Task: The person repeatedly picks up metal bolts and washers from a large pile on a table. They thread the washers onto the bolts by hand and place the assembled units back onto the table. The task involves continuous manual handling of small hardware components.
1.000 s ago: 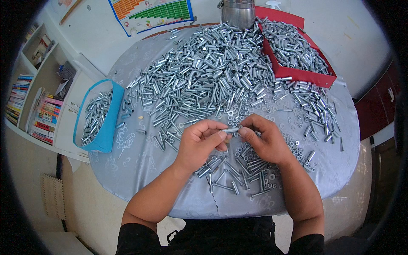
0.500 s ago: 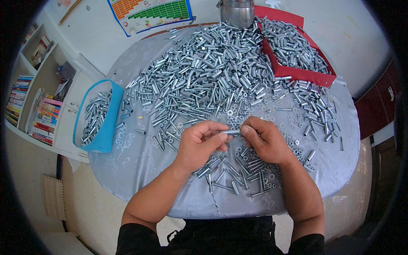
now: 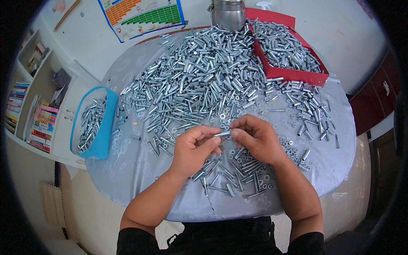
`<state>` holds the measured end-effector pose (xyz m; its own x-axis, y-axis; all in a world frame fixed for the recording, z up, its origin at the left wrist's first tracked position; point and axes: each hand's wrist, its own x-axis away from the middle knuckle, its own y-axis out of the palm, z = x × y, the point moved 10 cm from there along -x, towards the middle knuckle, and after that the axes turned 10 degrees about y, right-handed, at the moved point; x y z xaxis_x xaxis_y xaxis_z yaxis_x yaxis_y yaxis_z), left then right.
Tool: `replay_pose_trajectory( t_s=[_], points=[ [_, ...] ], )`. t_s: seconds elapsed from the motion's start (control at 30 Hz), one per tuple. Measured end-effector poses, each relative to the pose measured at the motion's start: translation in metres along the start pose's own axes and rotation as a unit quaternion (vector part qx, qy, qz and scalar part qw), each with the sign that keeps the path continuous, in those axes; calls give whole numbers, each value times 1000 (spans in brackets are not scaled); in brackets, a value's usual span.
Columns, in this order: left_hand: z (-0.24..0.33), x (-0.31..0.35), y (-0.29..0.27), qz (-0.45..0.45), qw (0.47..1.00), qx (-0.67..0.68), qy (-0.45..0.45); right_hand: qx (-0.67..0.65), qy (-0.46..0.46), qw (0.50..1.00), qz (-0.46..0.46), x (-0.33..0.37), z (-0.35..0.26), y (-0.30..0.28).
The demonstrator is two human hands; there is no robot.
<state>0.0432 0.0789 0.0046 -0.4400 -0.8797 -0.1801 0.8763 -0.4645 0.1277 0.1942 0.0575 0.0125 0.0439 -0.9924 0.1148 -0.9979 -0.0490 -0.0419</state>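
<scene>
Between my hands, over the middle of the table, is a short shiny metal sleeve anchor, roughly level. My left hand pinches its left end between thumb and fingertips. At its right end, the thumb and curled fingers of my right hand close on it; whatever small part sits under those fingertips is hidden. Loose bolts and sleeves lie on the cloth below my hands. Washers and nuts are scattered just beyond them and beside my right wrist.
A broad heap of metal sleeves and bolts covers the far half of the cloth-covered table. A filled red box stands far right, a steel canister behind the heap. To the left is a blue box with more metal parts.
The whole view has shifted slightly, so the table and boxes sit a little further left. Both hands remain together on the sleeve anchor, with little change in grip.
</scene>
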Motion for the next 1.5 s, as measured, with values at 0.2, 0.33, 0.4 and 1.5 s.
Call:
replay_pose_trajectory(
  t_s=[0.2, 0.33, 0.4, 1.5],
  points=[
    [6, -2, -9, 41, 998, 7, 50, -24, 32, 998, -42, 0, -1, 1],
    [12, -4, -33, 121, 991, -20, 51, 42, 66, 991, -105, 6, 1, 8],
    [10, -5, -39, 143, 988, -4, 52, 19, 41, 992, -119, 5, -1, 4],
    [11, -6, -22, -46, 967, -251, 25, -47, -73, 984, 157, -1, -11, -57]
  ],
)
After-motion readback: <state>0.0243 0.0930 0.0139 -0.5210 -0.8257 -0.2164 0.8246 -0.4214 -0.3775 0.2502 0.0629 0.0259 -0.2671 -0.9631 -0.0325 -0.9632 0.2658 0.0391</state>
